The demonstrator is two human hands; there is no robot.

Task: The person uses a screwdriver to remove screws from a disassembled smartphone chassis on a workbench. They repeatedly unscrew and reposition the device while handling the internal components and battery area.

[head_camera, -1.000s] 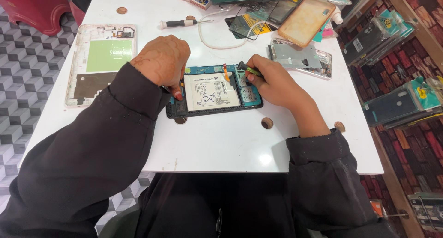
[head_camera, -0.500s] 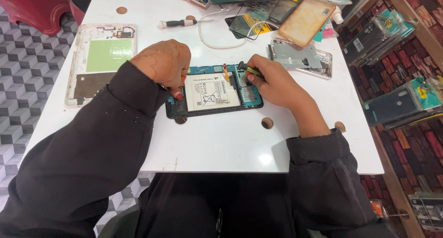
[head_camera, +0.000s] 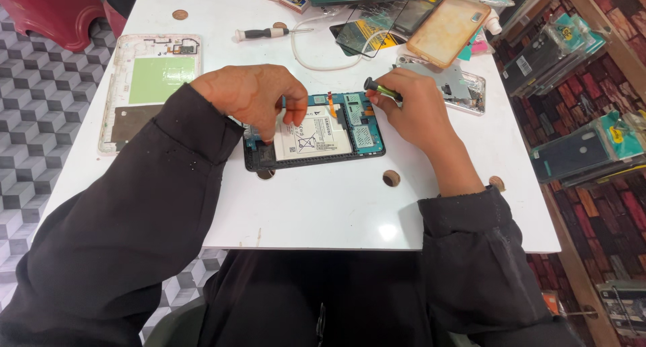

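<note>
Right hand [head_camera: 417, 111] clamped on small screwdriver [head_camera: 382, 89], frame centre; left hand [head_camera: 252, 98] fingers pinched over opened tablet [head_camera: 316, 135]. Slip risks gouging battery [head_camera: 313, 137].

This is a small phone and tablet repair shop. On the white bench [head_camera: 323, 206] lies an opened tablet [head_camera: 316, 135] with its battery and boards bare, a removed white back cover [head_camera: 148, 85], a screwdriver [head_camera: 269, 33], loose phones and a tan phone case [head_camera: 447, 21]. Along the right edge, racks of packaged phone covers [head_camera: 579, 152] hang against a brick-patterned wall.
</note>
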